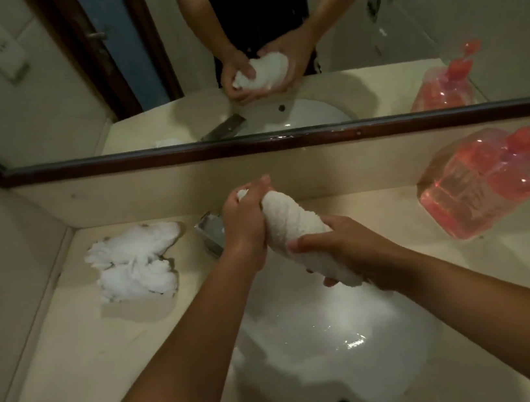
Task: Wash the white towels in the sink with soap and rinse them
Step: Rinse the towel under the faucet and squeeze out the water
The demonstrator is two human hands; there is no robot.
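Note:
A white towel (289,223), twisted into a thick roll, is held above the far side of the white sink (328,345). My left hand (245,217) grips its far end, fingers curled round it. My right hand (341,248) grips the near end, with the roll's tip poking out under my fingers. Water glistens in the basin. Two more crumpled white towels (134,261) lie on the counter to the left of the sink. A pink soap bottle (489,183) with a pump stands at the right, tilted in this wide view.
A metal faucet (210,234) sits behind the sink, partly hidden by my left wrist. The beige counter (76,370) runs between a left side wall and the bottle. A dark-framed mirror (236,51) above the backsplash reflects my hands and the towel.

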